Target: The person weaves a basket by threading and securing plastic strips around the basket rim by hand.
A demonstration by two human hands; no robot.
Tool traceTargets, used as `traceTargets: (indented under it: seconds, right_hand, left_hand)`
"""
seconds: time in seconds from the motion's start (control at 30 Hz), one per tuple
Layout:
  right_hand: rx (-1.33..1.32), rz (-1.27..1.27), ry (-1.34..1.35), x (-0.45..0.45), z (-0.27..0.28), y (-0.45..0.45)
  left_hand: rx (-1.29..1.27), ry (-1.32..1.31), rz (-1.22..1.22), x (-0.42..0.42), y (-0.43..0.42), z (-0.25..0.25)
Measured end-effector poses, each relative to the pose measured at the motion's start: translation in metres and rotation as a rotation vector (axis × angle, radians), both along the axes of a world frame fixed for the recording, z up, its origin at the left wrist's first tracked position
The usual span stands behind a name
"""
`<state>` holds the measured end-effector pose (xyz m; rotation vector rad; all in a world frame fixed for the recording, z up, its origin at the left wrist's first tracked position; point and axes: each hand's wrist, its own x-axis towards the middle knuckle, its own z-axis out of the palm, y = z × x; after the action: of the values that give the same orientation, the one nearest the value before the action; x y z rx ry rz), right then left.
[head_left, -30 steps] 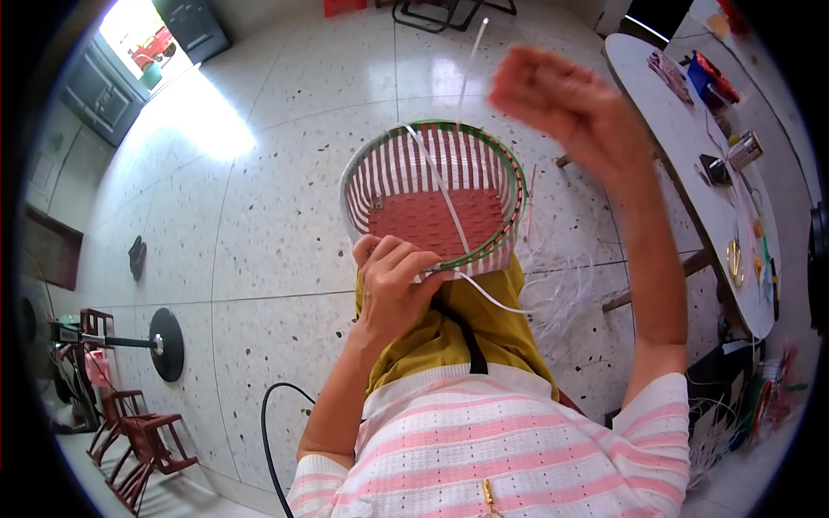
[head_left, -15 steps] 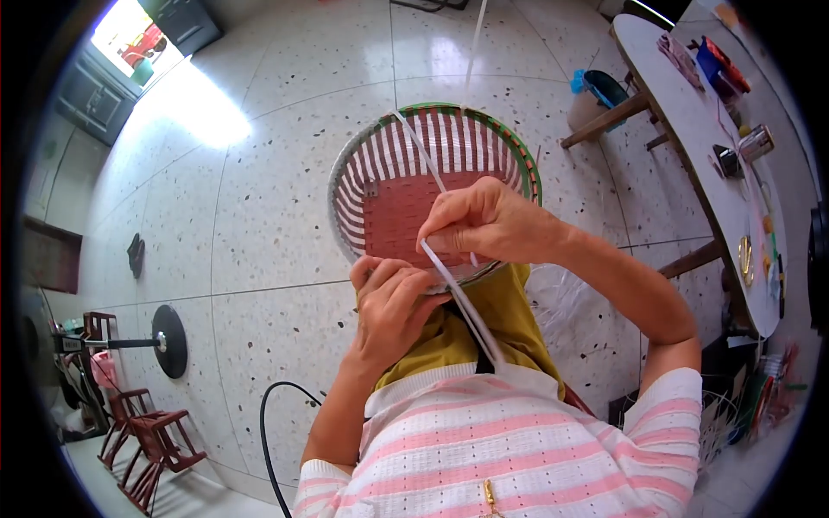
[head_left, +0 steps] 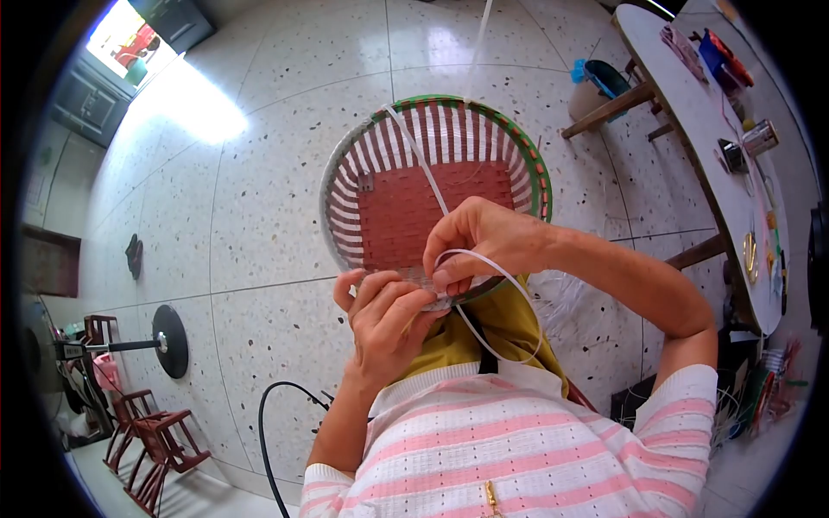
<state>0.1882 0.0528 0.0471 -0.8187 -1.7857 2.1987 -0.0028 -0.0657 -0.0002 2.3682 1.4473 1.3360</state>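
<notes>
A woven basket (head_left: 432,220) with a red-brown base and brown-and-white striped sides rests at my lap, its mouth facing me. Part of its rim is wrapped in white, part in green. My left hand (head_left: 384,315) is closed over the near rim. Just right of it, my right hand (head_left: 492,237) pinches a white plastic strip (head_left: 537,319) at the rim. The strip bows out in a loop over my lap and comes back up to the rim. Another length of white strip crosses the basket's opening from the far rim. My right fingers partly hide the near rim.
On the right stands a long white table (head_left: 682,112) with a tin can (head_left: 760,138), scissors (head_left: 750,257) and other items. A bin (head_left: 596,93) is by its leg. Small brown chairs (head_left: 160,436) and a round black stand base (head_left: 170,341) are at left.
My right hand has moved down to the rim beside my left hand. The white strip, earlier pulled fairly straight toward my lap, now curves in a wide loop.
</notes>
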Motion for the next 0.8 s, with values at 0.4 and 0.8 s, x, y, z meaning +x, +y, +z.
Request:
traceTargets:
  seconds: [0.4,0.8]
  right_hand:
    - [-0.104,0.048,-0.156,-0.0034,-0.0054,0.0001]
    - [-0.125,0.058,-0.205,-0.0049,-0.0068,0.0008]
  left_hand:
    - [-0.045,-0.051,-0.021,-0.0015,-0.0035,-0.0042]
    - [-0.057,-0.06,-0.036,-0.002,-0.0045,-0.0049]
